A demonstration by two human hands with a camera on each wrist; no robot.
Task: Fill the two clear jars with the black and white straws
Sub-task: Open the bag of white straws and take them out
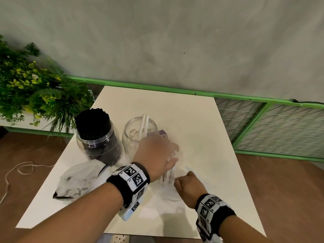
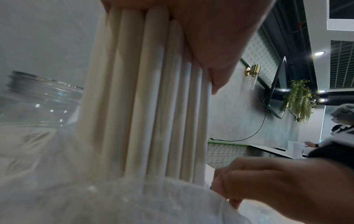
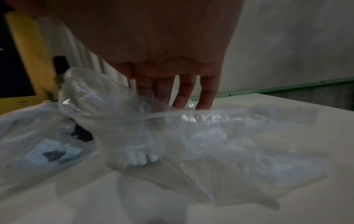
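A: Where are the straws?

B: The black straws (image 1: 93, 123) pack the left jar (image 1: 99, 146), at about ten o'clock from the table's (image 1: 201, 120) centre. The right jar (image 1: 135, 137) stands just beside it, toward twelve o'clock, with two white straws (image 1: 142, 127) leaning in it.

A: And the rest of the white ones?

B: A bundle of white straws (image 2: 153, 98) is in the left hand (image 1: 156, 155), fingers curled round its upper part — the left wrist view shows them side by side under the thumb. Their lower ends sit in a clear plastic bag (image 3: 172, 136) on the table at about six o'clock.

A: The right hand?

B: The right hand (image 1: 187, 186) is just beside the bundle, toward five o'clock, touching the bag. In the left wrist view its fingers are bent, thumb and forefinger closed on the plastic at the bag's mouth.

A: Anything else?

B: A second crumpled bag (image 1: 77, 181) lies at eight o'clock, near the left jar. A leafy plant (image 1: 35, 88) stands off the table's far-left corner — a pale cord (image 1: 19, 171) lies on the brown floor to the left.
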